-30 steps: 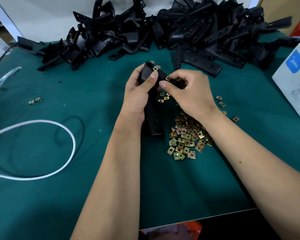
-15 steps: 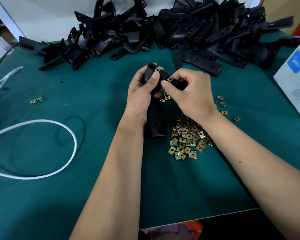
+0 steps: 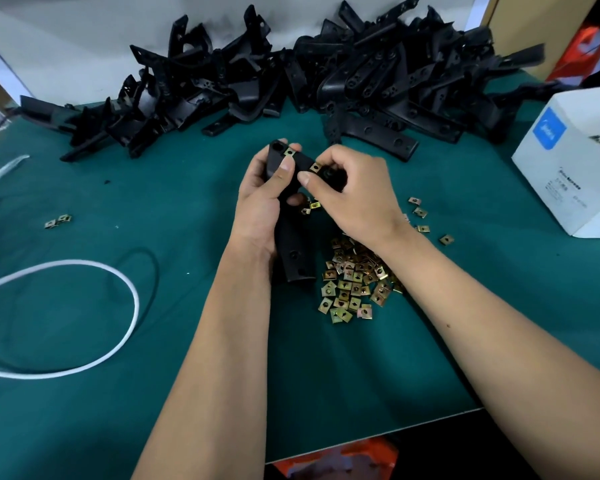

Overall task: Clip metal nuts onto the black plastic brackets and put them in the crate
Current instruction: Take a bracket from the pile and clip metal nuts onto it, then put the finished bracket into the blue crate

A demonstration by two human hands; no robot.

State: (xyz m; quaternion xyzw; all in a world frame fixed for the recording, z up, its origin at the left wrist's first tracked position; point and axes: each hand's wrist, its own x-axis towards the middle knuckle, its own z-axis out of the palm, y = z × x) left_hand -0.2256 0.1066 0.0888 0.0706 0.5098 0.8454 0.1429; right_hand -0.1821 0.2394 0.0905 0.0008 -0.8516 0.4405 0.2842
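My left hand (image 3: 262, 199) grips a black plastic bracket (image 3: 293, 258) held above the green table, its lower arm pointing toward me. One brass nut (image 3: 289, 153) sits clipped on the bracket's top edge under my left thumb. My right hand (image 3: 355, 194) pinches a second metal nut (image 3: 315, 167) against the bracket's upper right part. A pile of loose metal nuts (image 3: 355, 282) lies on the mat just right of the bracket. A big heap of black brackets (image 3: 326, 81) fills the back of the table. The crate is not clearly in view.
A white box (image 3: 568, 161) holding more nuts stands at the right edge. A white cord loop (image 3: 84, 341) lies on the left. Two stray nuts (image 3: 58, 221) rest at the left. Scattered nuts (image 3: 420, 213) lie right of my wrist. Something orange (image 3: 336, 459) shows below the table's front edge.
Both hands and the bracket have barely shifted. My right fingers keep working the second nut against the bracket's upper right part.
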